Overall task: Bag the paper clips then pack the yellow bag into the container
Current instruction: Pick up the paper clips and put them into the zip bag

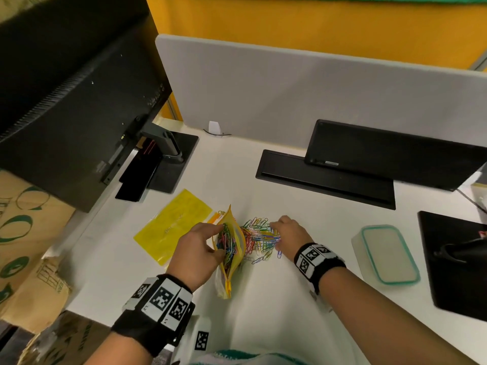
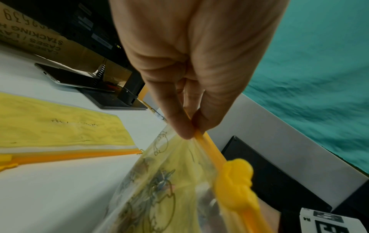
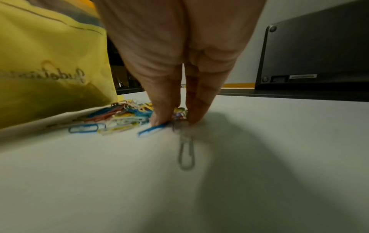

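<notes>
A yellow zip bag (image 1: 238, 255) stands open on the white desk, with several coloured paper clips inside it. My left hand (image 1: 197, 248) pinches its orange zipper rim (image 2: 209, 146) between thumb and finger, just above the yellow slider (image 2: 233, 181). A loose pile of coloured paper clips (image 1: 259, 238) lies right of the bag. My right hand (image 1: 287, 230) reaches down onto the pile, with thumb and fingertips (image 3: 159, 119) closing on clips (image 3: 119, 115) against the desk. A lidded container with a teal rim (image 1: 386, 254) sits to the right.
A second yellow bag (image 1: 171, 225) lies flat left of the open one. A monitor (image 1: 66, 114) and its base stand at the left, a black tray (image 1: 324, 177) and tablet (image 1: 382, 154) at the back, another black base (image 1: 456, 259) far right. Cardboard boxes (image 1: 21, 233) sit off the desk's left edge.
</notes>
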The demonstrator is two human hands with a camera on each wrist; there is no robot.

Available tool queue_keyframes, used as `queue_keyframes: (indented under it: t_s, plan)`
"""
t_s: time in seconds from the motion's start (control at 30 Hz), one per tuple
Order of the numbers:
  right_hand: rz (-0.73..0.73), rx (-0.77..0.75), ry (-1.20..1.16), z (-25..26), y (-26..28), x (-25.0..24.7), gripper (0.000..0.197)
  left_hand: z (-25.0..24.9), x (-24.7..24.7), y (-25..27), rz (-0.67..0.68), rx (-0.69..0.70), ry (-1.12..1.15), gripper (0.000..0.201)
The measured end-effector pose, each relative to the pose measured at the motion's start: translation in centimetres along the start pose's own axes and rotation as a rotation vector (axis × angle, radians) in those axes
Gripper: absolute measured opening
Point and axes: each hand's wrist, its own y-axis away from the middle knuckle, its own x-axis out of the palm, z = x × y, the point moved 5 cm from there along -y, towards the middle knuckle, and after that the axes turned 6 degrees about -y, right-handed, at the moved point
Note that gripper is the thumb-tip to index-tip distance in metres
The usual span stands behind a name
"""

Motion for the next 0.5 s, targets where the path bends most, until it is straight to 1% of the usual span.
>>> queue_keyframes:
  t_s: [0.07, 0.13, 0.27, 0.4, 0.5]
  plan:
    - [-0.032, -0.017, 0.014, -0.2, 0.3, 0.1, 0.037, -0.1, 0.3, -0.2, 0.005, 0.0, -0.007, 0.049]
    - [-0.061, -0.03, 0.041, -0.2, 0.7, 0.3, 0.029, -0.4, 0.6, -0.4, 0.003, 0.014, -0.013, 0.05]
    - [-0.098, -0.03, 0.058, -0.1, 0.9, 0.6, 0.032, -1.0, 1.2, -0.9, -0.002, 0.028, -0.002, 0.051]
    - [-0.142, 0.036, -0.084, -0.9, 0.9, 0.3, 0.034, -1.1, 1.5, -1.0, 0.001, 0.037, -0.003, 0.052]
    - [-0.115, 0.011, -0.163, -0.7, 1.2, 0.6, 0.039, -0.8, 1.4, -0.8, -0.003, 0.033, -0.002, 0.052]
